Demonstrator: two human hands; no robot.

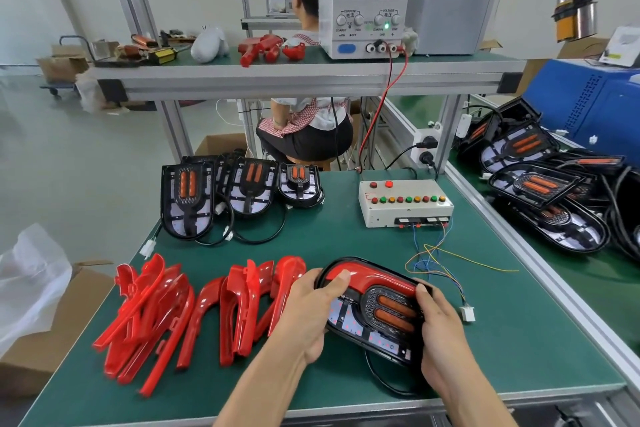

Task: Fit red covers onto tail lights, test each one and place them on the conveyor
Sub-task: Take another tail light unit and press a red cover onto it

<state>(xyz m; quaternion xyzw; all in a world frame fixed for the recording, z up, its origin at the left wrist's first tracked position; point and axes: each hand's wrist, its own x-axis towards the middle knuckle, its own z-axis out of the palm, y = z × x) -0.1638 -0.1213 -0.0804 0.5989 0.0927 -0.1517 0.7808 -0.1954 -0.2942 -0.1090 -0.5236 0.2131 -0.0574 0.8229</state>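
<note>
Both hands, left (313,310) and right (438,329), fingers curled around tail light (372,308) near right on surface (346,243), pressing red cover (363,276). Risk: uneven thumb pressure leaving cover half-seated.

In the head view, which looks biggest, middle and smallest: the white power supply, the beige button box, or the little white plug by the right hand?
1. White power supply
2. Beige button box
3. Little white plug

The supply looks biggest though it stands farthest.

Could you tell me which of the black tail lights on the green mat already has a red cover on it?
The black tail light held by both hands; the three at the mat's far left have none.
</note>
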